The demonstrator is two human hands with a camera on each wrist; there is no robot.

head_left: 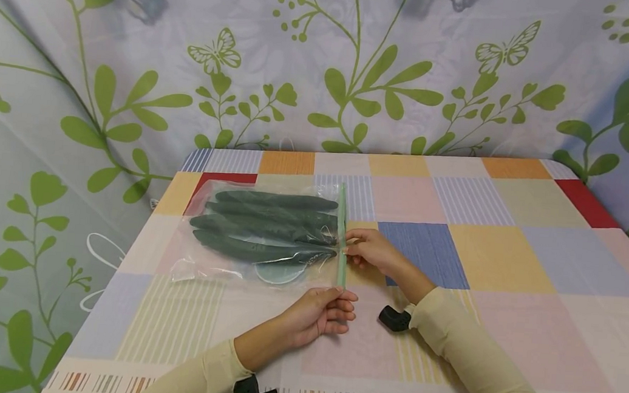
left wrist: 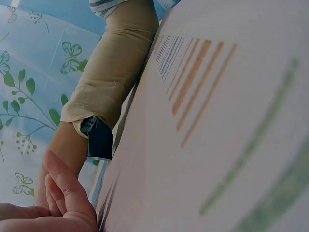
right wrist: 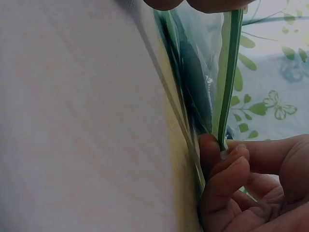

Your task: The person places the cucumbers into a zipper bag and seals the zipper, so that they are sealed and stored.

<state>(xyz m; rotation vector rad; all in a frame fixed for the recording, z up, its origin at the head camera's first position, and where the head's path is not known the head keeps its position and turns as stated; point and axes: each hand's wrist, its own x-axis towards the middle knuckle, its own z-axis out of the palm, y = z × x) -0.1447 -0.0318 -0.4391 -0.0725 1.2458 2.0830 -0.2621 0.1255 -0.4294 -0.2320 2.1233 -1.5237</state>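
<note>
A clear zip bag (head_left: 243,274) lies flat on the table with several long dark green cucumbers (head_left: 268,227) inside. Along its right end runs a green zip strip (head_left: 343,198). My right hand (head_left: 371,252) pinches this strip midway; in the right wrist view its fingertips (right wrist: 231,166) close around a small whitish piece on the green edge. At the near corner of the bag, my left hand (head_left: 319,315) holds the strip's end between thumb and forefinger, its other fingers loosely bent. The left wrist view shows only part of that hand (left wrist: 63,198), without the bag.
A patchwork-patterned cloth (head_left: 529,339) covers the table. Behind and to the left hangs a pale curtain (head_left: 324,57) with green leaves and butterflies. Black devices (head_left: 395,318) sit at both wrists. A pale round patch (head_left: 280,272) shows on the bag's near side.
</note>
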